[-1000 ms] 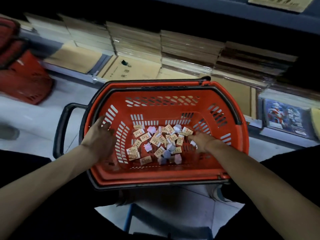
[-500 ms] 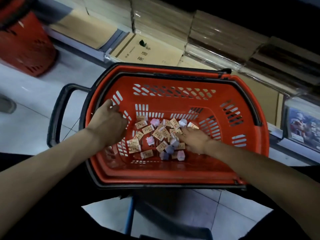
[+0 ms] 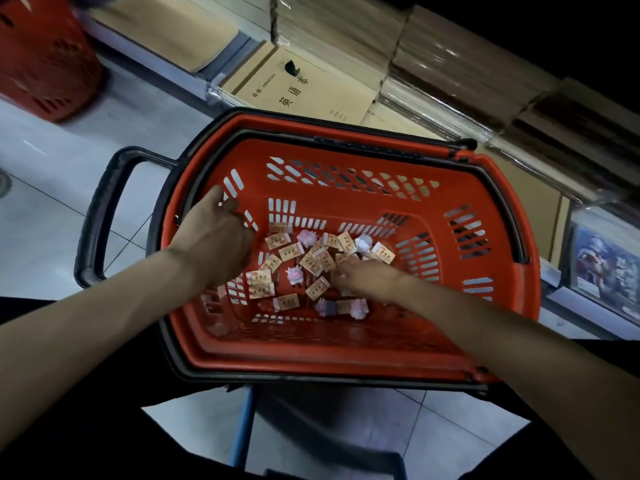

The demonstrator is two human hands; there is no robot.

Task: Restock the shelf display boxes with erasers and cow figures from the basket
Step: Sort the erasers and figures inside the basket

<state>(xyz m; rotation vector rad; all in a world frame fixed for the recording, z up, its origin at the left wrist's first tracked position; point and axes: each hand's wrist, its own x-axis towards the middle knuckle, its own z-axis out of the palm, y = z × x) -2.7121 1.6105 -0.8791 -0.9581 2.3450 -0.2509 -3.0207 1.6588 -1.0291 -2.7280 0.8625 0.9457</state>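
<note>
Reaching: your right hand is down in the pile, fingers curled; whether it grips anything cannot be told.
Left hand: by the left wall of the basket, fingers hidden, state unclear.
Erasers, cow figures: scattered on the floor between your 2 hands, right nearer.

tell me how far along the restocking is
Nothing done shows: no display box is in view. In hand: the left hand and right hand are down in the red basket, the right hand on the pile; what either holds is hidden. Still to go: many erasers and several cow figures lie on its floor.
</note>
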